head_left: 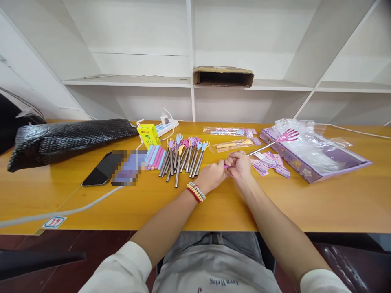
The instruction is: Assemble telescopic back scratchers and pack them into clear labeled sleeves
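While the left hand [213, 176] is closed around the pink grip [226, 166] of a back scratcher [286, 136], the right hand [240, 166] curls around it too, fingers bent, the 2 hands touching. Its metal shaft slants away from the right hand above the worktop [220, 215], the pink claw head overlapping the purple box [297, 164] in view. Printed cards [282, 171] lie below the shaft; left of the hands are more back scratchers [177, 171], then pastel sleeves [156, 157] and a yellow carton [148, 135].
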`<move>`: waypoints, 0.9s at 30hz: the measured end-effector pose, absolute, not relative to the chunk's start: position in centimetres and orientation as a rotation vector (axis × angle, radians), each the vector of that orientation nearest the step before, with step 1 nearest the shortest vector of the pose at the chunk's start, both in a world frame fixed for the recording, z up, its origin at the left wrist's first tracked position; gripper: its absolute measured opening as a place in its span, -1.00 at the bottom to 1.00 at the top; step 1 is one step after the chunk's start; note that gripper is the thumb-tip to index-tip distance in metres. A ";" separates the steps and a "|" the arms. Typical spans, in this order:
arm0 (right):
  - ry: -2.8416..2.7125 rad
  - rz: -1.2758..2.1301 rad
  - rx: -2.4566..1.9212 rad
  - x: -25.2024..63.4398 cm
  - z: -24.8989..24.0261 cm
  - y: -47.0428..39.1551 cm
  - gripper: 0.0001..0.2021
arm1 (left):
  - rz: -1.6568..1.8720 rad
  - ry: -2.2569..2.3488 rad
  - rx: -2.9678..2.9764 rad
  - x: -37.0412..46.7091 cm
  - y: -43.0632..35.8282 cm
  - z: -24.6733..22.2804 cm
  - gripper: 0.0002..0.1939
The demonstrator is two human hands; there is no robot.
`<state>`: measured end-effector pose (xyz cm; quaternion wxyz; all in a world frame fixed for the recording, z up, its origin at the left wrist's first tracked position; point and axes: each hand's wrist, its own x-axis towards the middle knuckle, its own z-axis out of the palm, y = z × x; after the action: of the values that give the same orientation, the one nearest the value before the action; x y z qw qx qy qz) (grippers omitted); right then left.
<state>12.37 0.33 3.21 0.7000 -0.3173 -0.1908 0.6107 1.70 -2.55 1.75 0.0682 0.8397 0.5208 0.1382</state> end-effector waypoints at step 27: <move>-0.552 1.323 -0.483 17.3 7.3 -0.5 -0.51 | 0.531 1.481 2.253 3.1 -4.1 5.7 -0.32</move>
<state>17.27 -0.51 7.30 0.7273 -0.2191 -0.2504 0.6003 3.15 -4.12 5.72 0.1957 0.8040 0.5286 0.1894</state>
